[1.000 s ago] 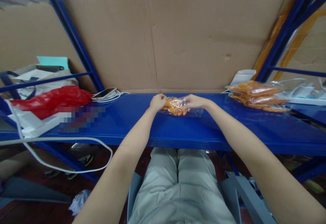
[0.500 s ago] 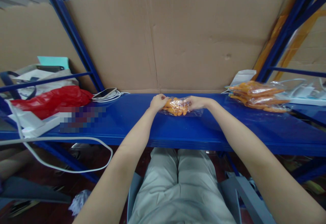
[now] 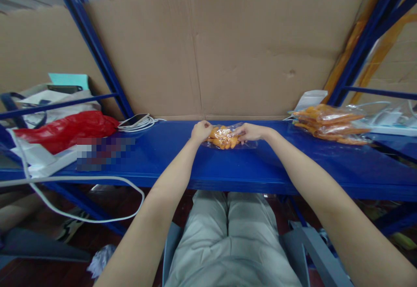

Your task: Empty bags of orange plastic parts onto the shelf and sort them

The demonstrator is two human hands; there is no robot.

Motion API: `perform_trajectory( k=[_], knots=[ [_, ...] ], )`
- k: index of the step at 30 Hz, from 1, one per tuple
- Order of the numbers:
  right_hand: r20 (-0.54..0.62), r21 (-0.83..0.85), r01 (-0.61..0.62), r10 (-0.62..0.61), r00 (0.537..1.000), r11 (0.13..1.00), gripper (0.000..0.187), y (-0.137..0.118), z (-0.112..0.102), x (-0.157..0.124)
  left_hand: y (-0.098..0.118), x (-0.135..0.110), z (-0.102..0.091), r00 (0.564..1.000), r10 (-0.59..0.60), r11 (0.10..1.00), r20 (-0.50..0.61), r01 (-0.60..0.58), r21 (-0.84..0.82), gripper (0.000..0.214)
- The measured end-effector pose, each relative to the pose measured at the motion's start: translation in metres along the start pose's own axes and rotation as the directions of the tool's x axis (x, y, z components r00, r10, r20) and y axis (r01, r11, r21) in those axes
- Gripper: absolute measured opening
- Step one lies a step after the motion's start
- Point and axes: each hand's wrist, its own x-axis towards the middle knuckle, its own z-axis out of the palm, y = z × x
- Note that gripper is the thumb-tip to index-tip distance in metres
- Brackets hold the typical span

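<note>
A clear plastic bag of orange pieces (image 3: 224, 137) lies on the blue shelf (image 3: 228, 169) straight ahead. My left hand (image 3: 201, 131) is closed on the bag's left end, fingers curled into a grip. At the bag's right end, my right hand (image 3: 248, 131) pinches the plastic with closed fingers. Both forearms reach forward over the shelf's front edge.
A stack of similar orange-filled bags (image 3: 330, 123) sits at the right. A phone with a coiled white cable (image 3: 137, 121), a red bag (image 3: 67, 128) and white items lie at the left. Brown cardboard (image 3: 228, 48) backs the shelf.
Both hands have stayed on the bag; the fingers have shifted slightly and the bag has been squeezed a little narrower.
</note>
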Motion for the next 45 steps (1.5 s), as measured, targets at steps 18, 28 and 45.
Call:
perform_trajectory(
  k=[18,28,45],
  knots=[
    [-0.251,-0.165,0.216,-0.253,0.934,0.962,0.045,0.000,0.017,0.015,-0.003,0.001,-0.004,0.999,-0.039,0.999,0.010,0.039,0.016,0.024],
    [-0.246,-0.232,0.185,-0.241,0.939,0.955,0.047,0.000,0.022,0.017,0.000,-0.002,-0.006,1.000,0.010,0.992,0.011,-0.011,0.125,0.022],
    [-0.224,-0.011,0.118,-0.117,0.967,0.993,0.043,-0.001,0.018,0.017,0.000,0.000,0.004,0.990,-0.130,0.969,-0.051,0.138,0.206,0.032]
  ],
)
